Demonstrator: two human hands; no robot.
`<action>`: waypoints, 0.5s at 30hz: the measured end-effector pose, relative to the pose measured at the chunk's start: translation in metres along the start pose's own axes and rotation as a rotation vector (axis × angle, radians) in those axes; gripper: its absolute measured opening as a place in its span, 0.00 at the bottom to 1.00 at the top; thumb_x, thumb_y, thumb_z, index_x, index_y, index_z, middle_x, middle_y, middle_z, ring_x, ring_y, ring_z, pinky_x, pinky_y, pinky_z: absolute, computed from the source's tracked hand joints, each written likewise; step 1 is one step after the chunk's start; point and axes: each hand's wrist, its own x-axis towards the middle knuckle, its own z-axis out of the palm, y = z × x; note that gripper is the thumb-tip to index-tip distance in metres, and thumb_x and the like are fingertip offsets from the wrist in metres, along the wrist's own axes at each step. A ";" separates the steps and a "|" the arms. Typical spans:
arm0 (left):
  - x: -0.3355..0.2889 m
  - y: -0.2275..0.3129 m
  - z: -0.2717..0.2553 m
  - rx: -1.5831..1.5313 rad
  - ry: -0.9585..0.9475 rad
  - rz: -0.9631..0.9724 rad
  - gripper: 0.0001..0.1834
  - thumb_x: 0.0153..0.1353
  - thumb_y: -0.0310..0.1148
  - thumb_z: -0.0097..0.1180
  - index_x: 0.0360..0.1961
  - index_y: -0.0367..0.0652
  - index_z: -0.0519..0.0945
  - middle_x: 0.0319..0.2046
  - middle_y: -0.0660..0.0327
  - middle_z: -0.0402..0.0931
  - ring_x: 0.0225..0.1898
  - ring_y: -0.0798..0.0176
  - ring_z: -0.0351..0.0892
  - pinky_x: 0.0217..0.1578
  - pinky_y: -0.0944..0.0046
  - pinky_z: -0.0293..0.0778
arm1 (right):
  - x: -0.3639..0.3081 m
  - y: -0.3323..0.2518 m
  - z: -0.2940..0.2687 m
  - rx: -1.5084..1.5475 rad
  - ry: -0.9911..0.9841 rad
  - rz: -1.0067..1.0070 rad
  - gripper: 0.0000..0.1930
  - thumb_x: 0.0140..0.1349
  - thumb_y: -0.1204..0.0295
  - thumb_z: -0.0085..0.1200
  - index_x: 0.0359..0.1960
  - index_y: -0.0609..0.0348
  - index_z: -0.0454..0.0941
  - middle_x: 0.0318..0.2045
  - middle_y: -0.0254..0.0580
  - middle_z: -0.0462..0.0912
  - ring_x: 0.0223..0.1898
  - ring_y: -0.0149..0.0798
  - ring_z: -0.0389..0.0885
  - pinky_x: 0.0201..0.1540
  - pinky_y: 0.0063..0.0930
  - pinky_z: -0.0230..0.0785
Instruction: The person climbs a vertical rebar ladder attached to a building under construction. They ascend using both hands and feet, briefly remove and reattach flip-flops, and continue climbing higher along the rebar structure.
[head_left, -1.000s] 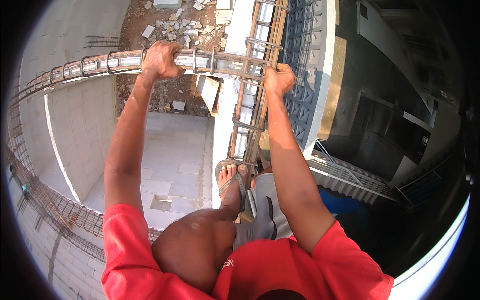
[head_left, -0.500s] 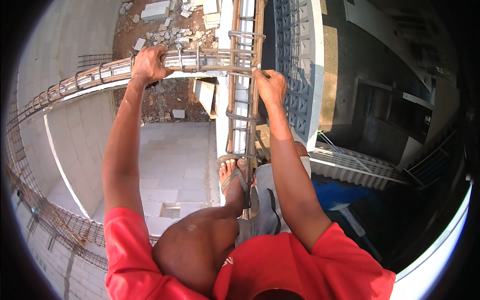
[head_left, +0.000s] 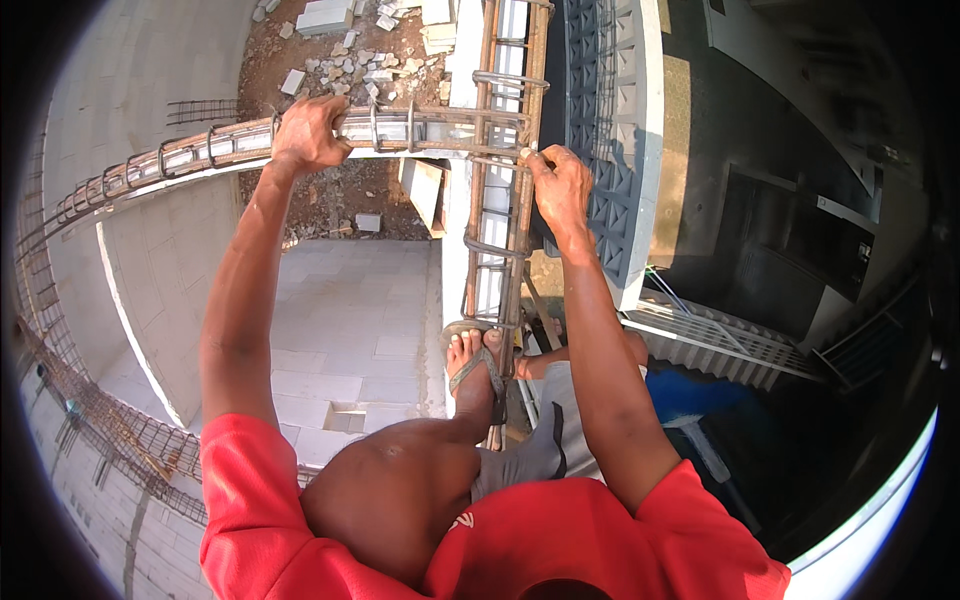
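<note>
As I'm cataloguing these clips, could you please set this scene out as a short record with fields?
Left hand: grip closed on the crosswise rebar cage
Right hand: grip curled beside the lengthwise rebar cage, near where the cages meet; exact contact unclear
Footwear: thong sandal on the foot beside the lengthwise cage
Clothing: red shirt
Ground beyond: pale broken blocks on brown soil

From where I'm standing, strong daylight is falling on the rebar cage [head_left: 440, 117] and red shirt [head_left: 540, 530], bleaching the white wall top [head_left: 457, 205] nearly blank. Deep shadow is swallowing detail in the right-hand yard [head_left: 760, 240], while bluish-white glare is burning along the lower-right rim. The fisheye is bowing straight edges, and black is ringing the view.
</note>
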 end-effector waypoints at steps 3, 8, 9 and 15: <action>0.009 0.007 -0.004 0.016 0.021 -0.019 0.13 0.45 0.35 0.61 0.28 0.43 0.72 0.29 0.51 0.80 0.35 0.41 0.81 0.47 0.48 0.75 | 0.003 0.008 0.008 -0.018 0.120 -0.117 0.17 0.67 0.61 0.65 0.31 0.67 0.84 0.35 0.55 0.85 0.40 0.60 0.84 0.46 0.51 0.72; -0.013 0.034 0.001 -0.029 0.082 -0.146 0.12 0.41 0.34 0.62 0.28 0.43 0.76 0.30 0.50 0.82 0.39 0.43 0.83 0.52 0.49 0.75 | -0.006 0.012 0.005 0.010 0.153 -0.121 0.15 0.67 0.64 0.66 0.34 0.67 0.85 0.36 0.55 0.85 0.42 0.62 0.83 0.46 0.50 0.72; 0.000 0.020 0.002 0.017 0.141 -0.107 0.13 0.40 0.34 0.63 0.28 0.44 0.76 0.30 0.51 0.82 0.39 0.43 0.83 0.51 0.49 0.74 | 0.002 0.009 0.007 0.015 0.170 -0.147 0.15 0.67 0.63 0.66 0.34 0.67 0.85 0.35 0.54 0.85 0.42 0.62 0.83 0.46 0.50 0.72; 0.000 0.011 0.013 0.025 0.135 -0.029 0.20 0.40 0.41 0.67 0.30 0.45 0.72 0.31 0.55 0.79 0.39 0.45 0.81 0.48 0.49 0.72 | -0.007 0.006 0.011 -0.034 0.128 -0.061 0.17 0.68 0.61 0.66 0.34 0.66 0.84 0.36 0.54 0.86 0.43 0.59 0.83 0.49 0.52 0.73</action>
